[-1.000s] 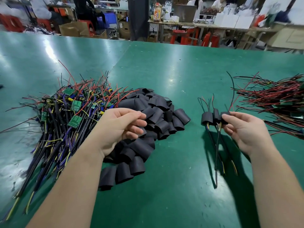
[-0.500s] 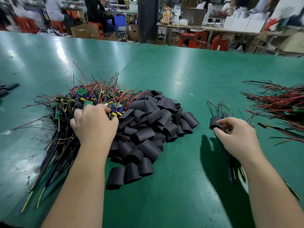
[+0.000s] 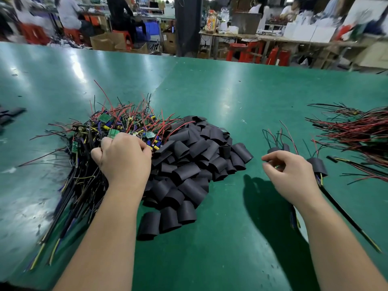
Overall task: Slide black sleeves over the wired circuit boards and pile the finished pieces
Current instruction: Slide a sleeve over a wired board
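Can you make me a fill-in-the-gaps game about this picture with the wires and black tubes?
1. The table is coloured ____.
2. The loose sleeves piled in the middle are coloured ____.
3. The left hand reaches into the heap of wired circuit boards, which lies to the ____ of the sleeves.
4. The finished pieces lie to the ____ of the sleeves.
Missing words: green; black; left; right.

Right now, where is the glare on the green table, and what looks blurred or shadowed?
Head view: pale glare streaks the far left of the green table; the red plastic stools and people behind are blurred; the right hand casts a shadow on the tabletop beneath it; the pile of black sleeves is sharp.
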Available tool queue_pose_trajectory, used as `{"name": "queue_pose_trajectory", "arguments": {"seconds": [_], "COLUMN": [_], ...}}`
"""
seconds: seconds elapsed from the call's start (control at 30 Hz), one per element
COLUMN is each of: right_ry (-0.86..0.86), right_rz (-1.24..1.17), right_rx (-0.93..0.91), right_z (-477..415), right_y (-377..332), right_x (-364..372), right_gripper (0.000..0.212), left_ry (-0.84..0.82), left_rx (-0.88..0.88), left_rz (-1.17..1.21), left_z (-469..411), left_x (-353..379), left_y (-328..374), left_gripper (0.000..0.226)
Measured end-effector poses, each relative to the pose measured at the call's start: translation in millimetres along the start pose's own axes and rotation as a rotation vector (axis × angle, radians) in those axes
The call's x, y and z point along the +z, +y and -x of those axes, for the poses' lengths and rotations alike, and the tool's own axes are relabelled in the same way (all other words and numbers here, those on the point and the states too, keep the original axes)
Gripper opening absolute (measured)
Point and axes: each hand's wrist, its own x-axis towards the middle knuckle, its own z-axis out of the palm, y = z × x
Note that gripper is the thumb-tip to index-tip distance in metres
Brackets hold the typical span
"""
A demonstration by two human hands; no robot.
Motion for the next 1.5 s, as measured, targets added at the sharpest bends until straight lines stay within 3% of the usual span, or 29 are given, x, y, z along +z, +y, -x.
{"name": "queue_pose_trajectory", "arguments": {"seconds": [0.2, 0.33, 0.53, 0.63, 0.73, 0.8, 0.9, 1.0, 1.13, 1.23, 1.37, 1.5], "right_ry": [0.033, 0.028, -0.008, -0.019, -0.046, -0.117, -0.399, -0.596, -0.486, -0.432, -0.415, -0.405], "right_rz": [-0.073, -0.101, -0.116, -0.153, -0.273, -0.501, -0.974, -1.220, -1.289, -1.286, -1.329, -1.318], "right_rx": [-0.004, -0.016, -0.039, -0.040, 0.040, 0.151, 0.333, 0.375, 0.318, 0.319, 0.294, 0.298], "right_z": [1.4, 3.0, 6.9, 9.1, 11.4, 13.5, 20.2, 29.1, 33.1, 32.7, 30.6, 31.6], "right_y": [-3.5, -5.4, -8.5, -10.9, -15.5, -22.9, -39.1, -53.5, -62.9, -62.0, -59.2, -59.9], "right_x": [0.9, 1.8, 3.9, 2.0, 2.1, 3.9, 11.0, 23.6, 35.7, 37.1, 34.4, 35.2], "right_gripper": [0.013, 0.014, 0.014, 0.017, 0.021, 0.020, 0.016, 0.044, 0.034, 0.026, 0.023, 0.023], "left_ry": [0.058, -0.062, -0.016, 0.110, 0.206, 0.149, 0.068, -0.014, -0.163, -0.284, -0.327, -0.494], "left_rx": [0.021, 0.033, 0.017, 0.057, 0.243, 0.409, 0.661, 0.758, 0.827, 0.704, 0.461, 0.490], "left_rz": [0.078, -0.046, -0.018, 0.136, 0.514, 0.645, 0.560, 0.563, 0.576, 0.721, 0.809, 0.887], "left_z": [0.2, 0.2, 0.5, 3.6, 6.3, 9.9, 18.2, 29.2, 37.4, 34.5, 29.1, 32.9], "left_x": [0.2, 4.9, 7.7, 2.8, -8.4, -14.3, -14.0, -12.0, -4.4, -2.2, -3.3, -0.8], "left_y": [1.3, 1.7, 3.9, 3.8, 7.3, 13.1, 23.5, 33.4, 38.8, 35.4, 32.9, 34.4], "left_gripper": [0.015, 0.036, 0.029, 0.029, 0.027, 0.029, 0.033, 0.037, 0.079, 0.094, 0.056, 0.024]}}
